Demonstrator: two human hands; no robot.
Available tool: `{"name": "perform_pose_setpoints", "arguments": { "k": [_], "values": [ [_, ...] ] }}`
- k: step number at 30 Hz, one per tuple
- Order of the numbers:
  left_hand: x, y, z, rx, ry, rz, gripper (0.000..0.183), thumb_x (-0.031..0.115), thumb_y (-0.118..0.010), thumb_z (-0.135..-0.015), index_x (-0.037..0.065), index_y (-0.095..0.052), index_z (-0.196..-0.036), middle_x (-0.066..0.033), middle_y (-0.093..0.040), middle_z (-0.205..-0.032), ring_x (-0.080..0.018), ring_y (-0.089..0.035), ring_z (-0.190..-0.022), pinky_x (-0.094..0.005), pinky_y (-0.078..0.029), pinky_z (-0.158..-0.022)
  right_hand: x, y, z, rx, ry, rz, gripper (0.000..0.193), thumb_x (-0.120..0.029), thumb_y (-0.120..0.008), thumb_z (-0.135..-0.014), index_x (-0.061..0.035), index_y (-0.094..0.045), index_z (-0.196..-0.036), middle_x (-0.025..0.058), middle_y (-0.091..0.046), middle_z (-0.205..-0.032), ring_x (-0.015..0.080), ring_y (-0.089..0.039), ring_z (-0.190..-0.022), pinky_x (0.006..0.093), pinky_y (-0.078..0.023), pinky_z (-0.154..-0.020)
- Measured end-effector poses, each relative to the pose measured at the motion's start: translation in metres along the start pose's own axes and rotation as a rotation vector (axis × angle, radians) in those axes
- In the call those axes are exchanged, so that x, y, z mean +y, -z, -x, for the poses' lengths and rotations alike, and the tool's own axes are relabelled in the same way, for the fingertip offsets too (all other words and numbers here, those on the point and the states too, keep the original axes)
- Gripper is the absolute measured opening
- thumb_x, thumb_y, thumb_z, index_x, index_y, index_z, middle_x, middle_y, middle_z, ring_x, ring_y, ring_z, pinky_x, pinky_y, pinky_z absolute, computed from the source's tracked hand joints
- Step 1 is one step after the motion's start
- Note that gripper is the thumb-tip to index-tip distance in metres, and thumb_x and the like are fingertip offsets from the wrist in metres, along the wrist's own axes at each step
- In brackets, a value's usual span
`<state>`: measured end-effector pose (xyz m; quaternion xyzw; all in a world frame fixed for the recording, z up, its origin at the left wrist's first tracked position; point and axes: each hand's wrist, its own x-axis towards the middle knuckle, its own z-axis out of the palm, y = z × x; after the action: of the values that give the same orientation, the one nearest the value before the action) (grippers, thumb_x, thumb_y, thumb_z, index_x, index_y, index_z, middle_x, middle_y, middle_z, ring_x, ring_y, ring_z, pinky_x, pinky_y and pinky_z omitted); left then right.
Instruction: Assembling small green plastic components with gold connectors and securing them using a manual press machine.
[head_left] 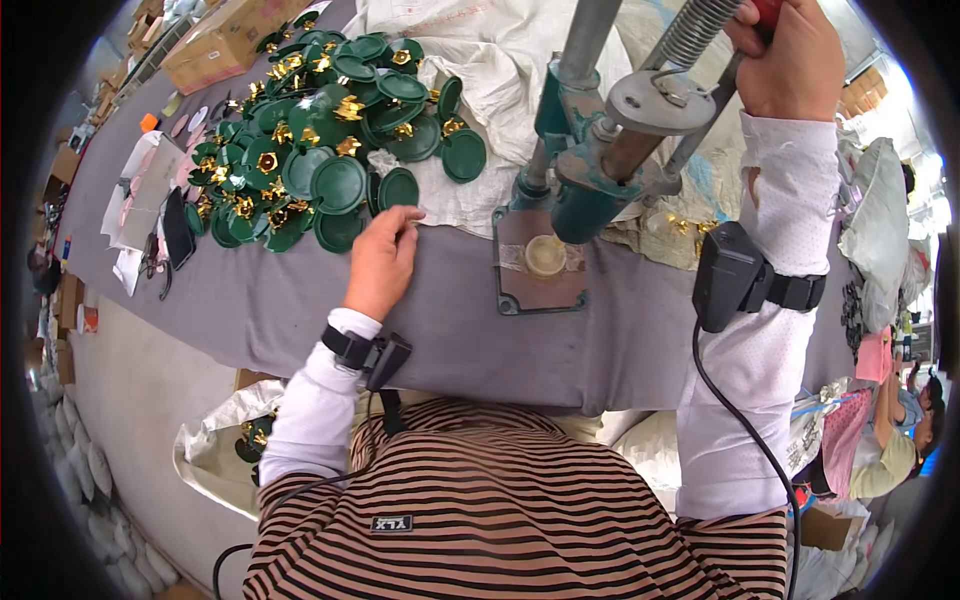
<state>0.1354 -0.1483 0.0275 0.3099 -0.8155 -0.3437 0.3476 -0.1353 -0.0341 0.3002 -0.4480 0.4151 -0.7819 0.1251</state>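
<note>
My right hand (795, 70) is closed round the red knob (768, 14) on the lever of a green hand press (585, 195). The press stands upright, and a pale round piece (546, 256) sits on its base plate (512, 292), below the ram. My left hand (384, 255) is at the near edge of a heap of dark green discs (338, 184), many with gold flower-shaped metal pieces on them. Thumb and forefinger are a little apart, with nothing visible between them. Just beyond the fingertips is one green disc (399, 189); whether they touch it is unclear.
Grey cloth (440, 330) covers the table. White sacking (455, 40) lies behind the press, with loose gold pieces (683, 224) to its right. A phone (178, 232) and papers lie left. An open white sack (215, 440) stands below the table edge; another person (885, 460) is at far right.
</note>
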Motion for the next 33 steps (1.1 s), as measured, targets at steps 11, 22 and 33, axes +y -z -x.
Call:
{"name": "perform_pose_setpoints", "arguments": {
  "k": [11, 22, 33],
  "values": [
    [-0.008, 0.008, -0.038, -0.132, -0.351, -0.848, 0.054, 0.035, -0.078, -0.075, 0.011, -0.064, -0.121, -0.007, -0.056, -0.134, -0.0298, -0.045, -0.127, -0.0448, -0.041, -0.098, 0.013, 0.007, -0.005, -0.062, 0.152, 0.166, 0.018, -0.013, -0.043, -0.099, -0.0104, -0.053, -0.084, -0.0033, -0.053, -0.066, 0.0019, -0.042, -0.046, 0.017, -0.026, -0.037],
    [-0.018, 0.029, -0.031, 0.173, 0.101, 0.084, 0.018, 0.021, -0.064, -0.095, 0.007, -0.068, -0.106, -0.0049, -0.07, -0.102, -0.0127, -0.064, -0.081, -0.0299, -0.049, -0.066, 0.01, 0.004, -0.004, 0.073, 0.073, 0.181, 0.014, -0.013, -0.046, -0.098, -0.0063, -0.057, -0.096, -0.0031, -0.054, -0.07, 0.0016, -0.044, -0.048, 0.016, -0.028, -0.036],
    [0.008, -0.004, 0.04, -0.082, 0.107, -0.164, 0.037, 0.009, -0.074, -0.076, 0.007, -0.068, -0.112, -0.0166, -0.057, -0.13, -0.0363, -0.054, -0.12, -0.04, -0.047, -0.098, 0.019, 0.007, -0.003, 0.02, 0.092, 0.059, 0.015, -0.012, -0.05, -0.096, -0.0024, -0.058, -0.104, -0.0007, -0.055, -0.07, 0.0042, -0.046, -0.049, 0.0166, -0.03, -0.037]
  ]
}}
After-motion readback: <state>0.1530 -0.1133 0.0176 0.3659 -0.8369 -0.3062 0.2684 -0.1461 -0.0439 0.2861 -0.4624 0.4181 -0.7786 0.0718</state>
